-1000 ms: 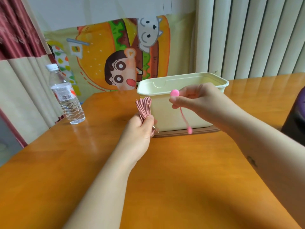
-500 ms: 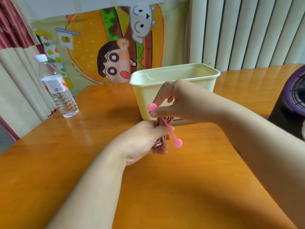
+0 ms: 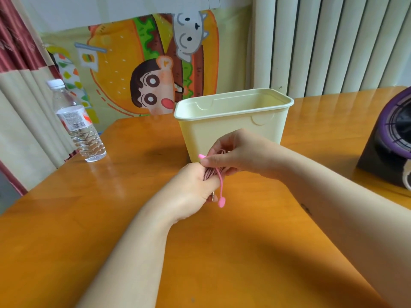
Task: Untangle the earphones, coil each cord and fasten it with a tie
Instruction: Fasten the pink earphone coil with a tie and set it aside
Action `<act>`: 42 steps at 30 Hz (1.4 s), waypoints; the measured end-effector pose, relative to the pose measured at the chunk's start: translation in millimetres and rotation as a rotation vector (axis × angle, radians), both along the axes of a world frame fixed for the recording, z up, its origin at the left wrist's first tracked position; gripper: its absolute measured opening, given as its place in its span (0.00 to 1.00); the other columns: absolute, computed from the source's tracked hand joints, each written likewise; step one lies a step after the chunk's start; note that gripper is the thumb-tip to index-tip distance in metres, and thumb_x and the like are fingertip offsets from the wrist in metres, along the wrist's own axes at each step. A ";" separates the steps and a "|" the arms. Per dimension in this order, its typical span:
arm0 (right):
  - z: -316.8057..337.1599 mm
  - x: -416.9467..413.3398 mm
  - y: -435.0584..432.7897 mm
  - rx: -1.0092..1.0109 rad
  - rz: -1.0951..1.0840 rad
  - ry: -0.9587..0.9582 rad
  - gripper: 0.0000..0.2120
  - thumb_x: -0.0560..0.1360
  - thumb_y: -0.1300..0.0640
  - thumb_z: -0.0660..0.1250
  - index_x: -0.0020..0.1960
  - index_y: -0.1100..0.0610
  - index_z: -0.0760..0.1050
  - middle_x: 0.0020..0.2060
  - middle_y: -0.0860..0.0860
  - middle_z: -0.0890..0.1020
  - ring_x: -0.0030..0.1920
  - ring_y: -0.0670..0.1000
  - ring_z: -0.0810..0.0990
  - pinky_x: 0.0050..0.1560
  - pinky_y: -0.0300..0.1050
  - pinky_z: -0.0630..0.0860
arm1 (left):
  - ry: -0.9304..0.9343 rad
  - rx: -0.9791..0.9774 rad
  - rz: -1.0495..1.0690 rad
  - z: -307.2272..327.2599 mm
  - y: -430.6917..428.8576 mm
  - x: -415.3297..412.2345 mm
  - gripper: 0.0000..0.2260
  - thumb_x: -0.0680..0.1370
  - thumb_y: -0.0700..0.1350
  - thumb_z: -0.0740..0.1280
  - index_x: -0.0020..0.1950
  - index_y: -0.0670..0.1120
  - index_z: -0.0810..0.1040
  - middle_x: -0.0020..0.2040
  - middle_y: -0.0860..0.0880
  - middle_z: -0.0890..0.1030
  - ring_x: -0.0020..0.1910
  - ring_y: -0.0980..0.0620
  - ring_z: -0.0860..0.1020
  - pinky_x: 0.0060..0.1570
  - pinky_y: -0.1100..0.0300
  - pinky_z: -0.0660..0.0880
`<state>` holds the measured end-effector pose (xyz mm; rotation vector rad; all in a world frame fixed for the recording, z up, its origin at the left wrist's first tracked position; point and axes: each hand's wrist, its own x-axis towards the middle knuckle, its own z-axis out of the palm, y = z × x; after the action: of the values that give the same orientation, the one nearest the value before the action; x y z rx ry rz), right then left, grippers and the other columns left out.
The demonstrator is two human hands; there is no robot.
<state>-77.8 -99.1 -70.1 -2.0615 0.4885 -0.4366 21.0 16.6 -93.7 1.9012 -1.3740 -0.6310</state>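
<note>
My left hand [image 3: 193, 189] grips a coiled pink earphone cord [image 3: 210, 174] just above the table, and its metal plug sticks out below the thumb. A pink silicone tie [image 3: 220, 185] with a round knob at each end lies across the coil. My right hand [image 3: 235, 154] pinches the tie's upper end against the bundle. The lower knob hangs free under my left thumb. Most of the coil is hidden by both hands.
A cream plastic bin [image 3: 233, 127] stands open just behind my hands on the orange wooden table [image 3: 222, 252]. A water bottle [image 3: 77, 123] stands at the far left. A black and purple object [image 3: 391, 147] sits at the right edge.
My hands have come together. The right hand brought the pink tie down from in front of the bin onto the coil, and it now lies across the bundle.
</note>
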 end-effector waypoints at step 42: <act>-14.8 -2.9 -9.6 0.694 0.248 -0.198 0.07 0.67 0.59 0.68 0.45 0.59 0.78 0.34 0.51 0.82 0.34 0.47 0.80 0.47 0.43 0.80 | -0.267 -0.510 0.292 3.7 0.6 12.9 0.09 0.80 0.45 0.61 0.60 0.51 0.67 0.47 0.55 0.75 0.43 0.58 0.74 0.36 0.73 0.70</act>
<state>-80.7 -108.8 -84.8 -1.3674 0.2140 -0.2661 33.9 17.1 -90.0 1.7472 -1.2304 0.1178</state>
